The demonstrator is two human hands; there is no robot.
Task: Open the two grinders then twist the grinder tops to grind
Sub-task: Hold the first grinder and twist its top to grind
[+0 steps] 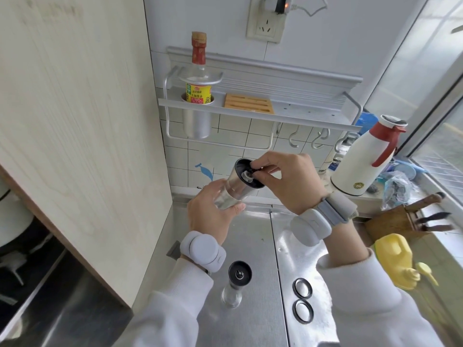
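Note:
My left hand (210,209) grips the clear lower body of a steel grinder (238,182), held tilted in the air with its black top facing me. My right hand (288,179) pinches the small knob at the centre of that black top. A second grinder (236,284) stands upright on the steel counter (250,246) below my left wrist, black top up, untouched. Two black rings (302,300) lie flat on the counter to its right.
A wall rack (250,106) holds a sauce bottle (199,78) and a wooden trivet. A white thermos with a red handle (363,161), a knife block (406,219) and a yellow glove (395,259) sit at the right. A wooden panel (75,121) rises at the left.

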